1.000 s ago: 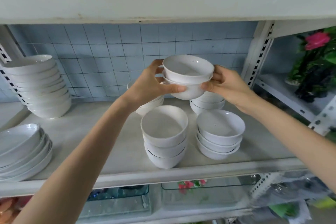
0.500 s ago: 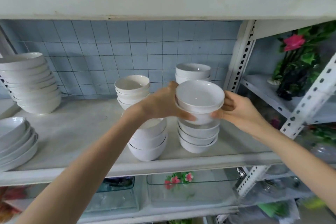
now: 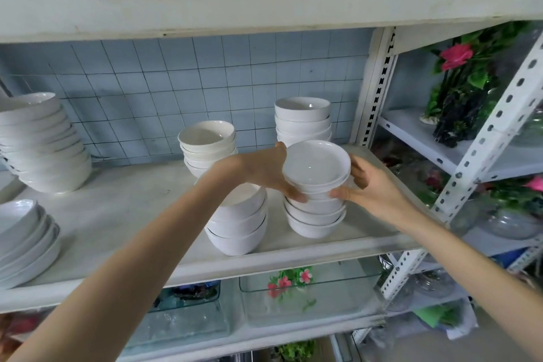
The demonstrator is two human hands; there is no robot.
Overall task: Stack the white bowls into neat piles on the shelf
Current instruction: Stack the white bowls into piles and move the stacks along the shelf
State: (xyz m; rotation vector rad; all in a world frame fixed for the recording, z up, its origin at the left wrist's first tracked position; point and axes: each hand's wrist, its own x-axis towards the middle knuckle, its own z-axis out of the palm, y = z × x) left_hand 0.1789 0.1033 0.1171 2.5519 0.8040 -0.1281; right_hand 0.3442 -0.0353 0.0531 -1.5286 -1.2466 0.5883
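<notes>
Clamping bowls (image 3: pixel 316 166) in fingers (image 3: pixel 295 194) of left hand (image 3: pixel 264 169), right hand (image 3: pixel 374 189), seating on front-right pile (image 3: pixel 314 222); next: align, release.

The left hand (image 3: pixel 264 173) has its fingers tucked out of sight behind the held bowls (image 3: pixel 317 167), and those bowls block the bottom of the back right pile (image 3: pixel 302 120) too. Honestly can't tell if they're resting on the front right pile (image 3: pixel 314 220) or just above it. The left forearm (image 3: pixel 176 229) covers part of the front left pile (image 3: pixel 238 223), and the 2 big stacks, upper stack (image 3: pixel 44 144) and lower stack (image 3: pixel 23 241), run off the left edge.
</notes>
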